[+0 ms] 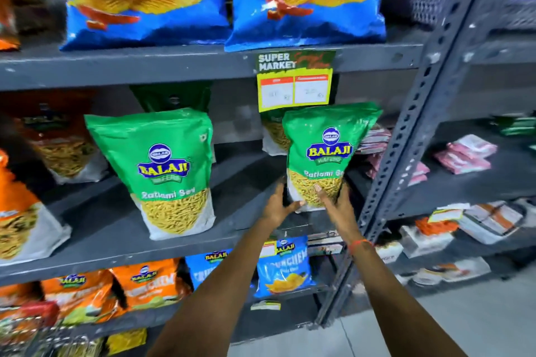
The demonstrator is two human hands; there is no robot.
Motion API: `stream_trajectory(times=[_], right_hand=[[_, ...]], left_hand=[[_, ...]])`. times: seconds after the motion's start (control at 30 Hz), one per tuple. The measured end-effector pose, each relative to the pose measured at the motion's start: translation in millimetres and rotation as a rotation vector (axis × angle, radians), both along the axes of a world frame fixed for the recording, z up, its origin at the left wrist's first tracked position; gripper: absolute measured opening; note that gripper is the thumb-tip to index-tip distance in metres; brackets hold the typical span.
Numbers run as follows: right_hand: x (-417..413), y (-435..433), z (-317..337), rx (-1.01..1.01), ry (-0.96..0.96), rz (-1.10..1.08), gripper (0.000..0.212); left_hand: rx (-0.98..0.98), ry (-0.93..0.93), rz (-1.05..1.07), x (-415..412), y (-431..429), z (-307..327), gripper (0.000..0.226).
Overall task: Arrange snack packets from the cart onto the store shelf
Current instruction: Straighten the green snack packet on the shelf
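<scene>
Green and upright, the Ratlami Sev packet [322, 153] stood at the right end of the middle shelf [179, 243], its base at the shelf's front edge, and we had it between both hands. Our left hand [280, 203] cupped its lower left corner, the fingers curled behind and the thumb laid under the bottom edge. Our right hand [336, 203] pressed the lower right side, thumb lying up the clear window where the yellow sev showed. So each grip was closed on the packet, not spread. An orange thread [358, 243] circled our right wrist.

Just behind it leaned another green packet [274, 136], half hidden. Well to the left stood a second Ratlami Sev packet [171, 171], also upright, with bare shelf between the two. A yellow price tag [294, 87] hung from the shelf edge above, overlapping the held packet's top. Above that sat two blue chip bags [307, 0] side by side. Below us, orange packets [145, 287] and a blue packet [285, 266] lined the lower shelf. To the right rose a grey perforated upright [417, 113], with blurred pink packets [461, 153] beyond it.
</scene>
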State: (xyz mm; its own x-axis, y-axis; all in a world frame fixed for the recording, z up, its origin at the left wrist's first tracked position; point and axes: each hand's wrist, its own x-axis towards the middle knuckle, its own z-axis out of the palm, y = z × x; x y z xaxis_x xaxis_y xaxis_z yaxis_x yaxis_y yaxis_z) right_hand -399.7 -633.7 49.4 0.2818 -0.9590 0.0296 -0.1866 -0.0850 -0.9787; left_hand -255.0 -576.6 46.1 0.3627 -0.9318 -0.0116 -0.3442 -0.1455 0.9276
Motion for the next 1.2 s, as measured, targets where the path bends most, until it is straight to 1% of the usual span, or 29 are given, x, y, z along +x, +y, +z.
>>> stream_trajectory(times=[0.03,0.1,0.17,0.27,0.3,0.33,0.43,0.5,0.6,0.67,0.7,0.73,0.83,0.93,1.0,1.1,1.2], right_hand=[[0,0,0,0.002,-0.019,0.015,0.062],[2,3,2,-0.002,-0.042,0.033,0.061],[4,8,1,-0.004,-0.035,0.05,0.068],[5,14,-2,-0.032,-0.048,0.057,0.084],[4,14,-4,-0.034,-0.063,0.061,0.085],[2,15,-2,-0.03,-0.076,0.068,0.081],[-2,14,5,0.0,-0.144,0.071,0.053],[0,10,17,-0.025,-0.193,-0.028,0.05],[9,-1,35,-0.078,-0.288,-0.206,0.04],[14,-12,42,-0.138,-0.293,-0.286,0.033],[17,-18,42,-0.149,-0.303,-0.307,0.03],[20,-22,43,-0.155,-0.318,-0.321,0.027],[22,-30,44,-0.146,-0.361,-0.349,0.015],[17,-34,53,-0.099,-0.447,-0.394,0.024],[13,-39,56,-0.089,-0.468,-0.359,0.014],[20,-33,60,-0.142,-0.429,-0.258,0.014],[27,-23,58,-0.185,-0.428,-0.283,0.013]], left_hand=[[0.003,0.014,0.004,1,0,-3,0.064],[-0.003,0.035,0.02,5,2,-9,0.066],[0.0,0.028,0.031,9,6,-14,0.064],[-0.004,0.031,0.032,12,10,-17,0.06],[-0.001,0.036,0.025,13,10,-17,0.06],[-0.008,0.04,0.009,13,11,-16,0.06],[-0.058,0.128,-0.005,13,12,-7,0.057],[-0.206,0.23,0.049,11,15,9,0.045],[-0.435,0.436,0.207,8,14,41,0.031],[-0.504,0.471,0.271,10,9,54,0.022],[-0.518,0.457,0.285,12,6,57,0.017],[-0.528,0.43,0.292,13,6,60,0.016],[-0.542,0.381,0.319,17,5,62,0.021],[-0.524,0.42,0.359,24,7,60,0.016],[-0.511,0.429,0.355,29,10,59,0.015],[-0.499,0.398,0.316,31,12,62,0.016],[-0.493,0.424,0.33,25,12,65,0.017]])
